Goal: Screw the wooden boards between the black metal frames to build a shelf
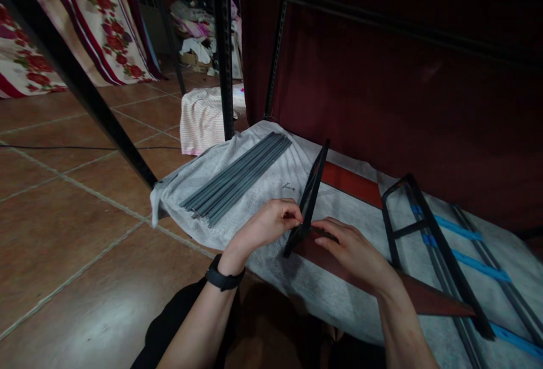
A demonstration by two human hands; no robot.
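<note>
A black metal frame [314, 193] stands upright across the end of a reddish-brown board [428, 295] lying on grey cloth. My left hand [274, 222], with a black watch on its wrist, is closed in a pinch at the left side of the frame's bar; what is between the fingertips is too small to tell. On the bar's other side my right hand [350, 247] is closed around something thin and dark, mostly hidden by the fingers. A few small screws [288, 187] lie on the cloth beyond my left hand.
Several grey metal tubes [237, 176] lie side by side on the cloth [263, 256]. A second black frame [441, 256] stands at the right, near blue strips [479, 265] and dark bars. A red board [352, 183] lies behind. Black shelf posts [227, 58] rise around.
</note>
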